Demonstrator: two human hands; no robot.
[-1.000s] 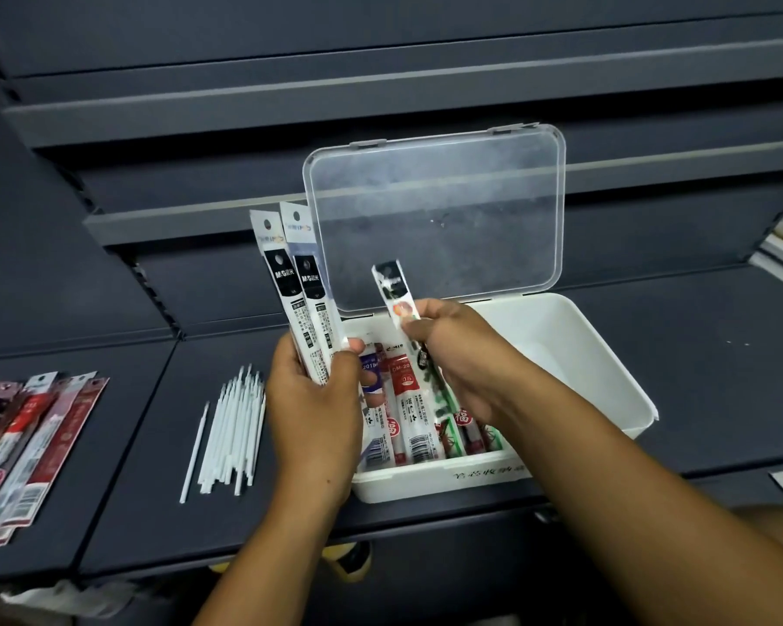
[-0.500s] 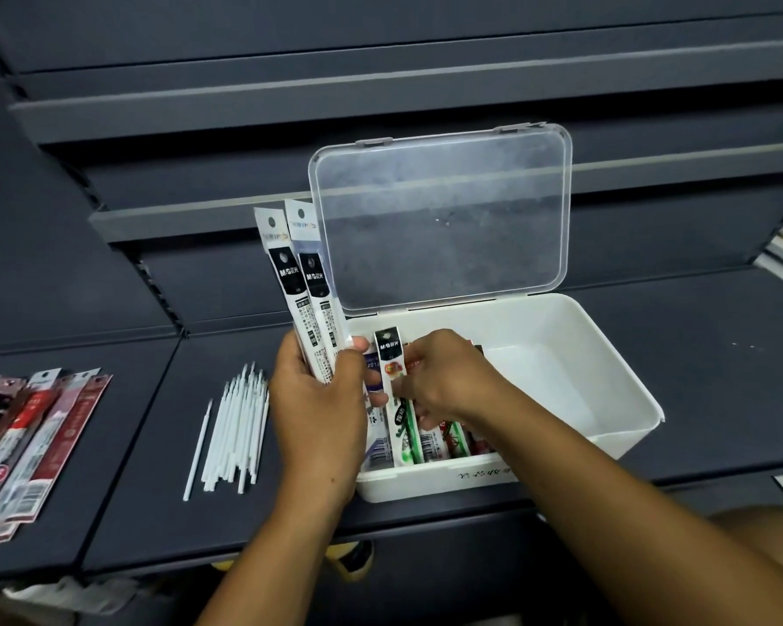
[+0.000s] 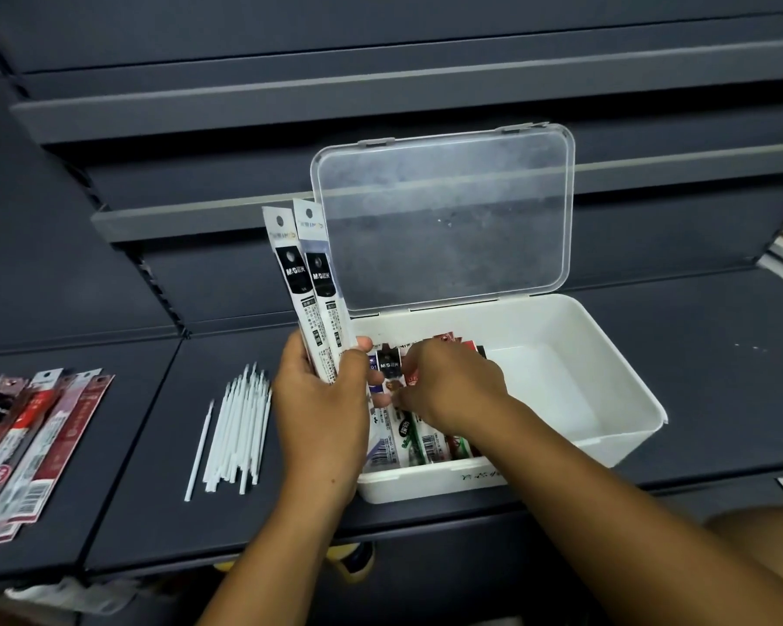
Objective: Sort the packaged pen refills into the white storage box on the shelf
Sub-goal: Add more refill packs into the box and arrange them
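Two flat black-and-white packaged refills [image 3: 310, 286] are gripped upright by the left hand [image 3: 322, 408], at 9 o'clock of the white rectangular plastic box [image 3: 606, 354]. A black-labelled packet [image 3: 389, 368] inside is apparently pinched by the right hand [image 3: 453, 386]. Packets are judged light, slick and bendy, and best held mid-length.

**Glossy film and smooth plastic on matt shelving**

The white plastic storage box [image 3: 493, 323] looks smooth, with a soft sheen. Its clear plastic lid [image 3: 444, 219] is faintly hazy. The two black-and-white film refill packets [image 3: 308, 282] are glossy, as are the red film packets [image 3: 41, 436]. The thin white plastic tubes [image 3: 236, 426] look smooth. The dark grey shelf [image 3: 719, 354] is matt.
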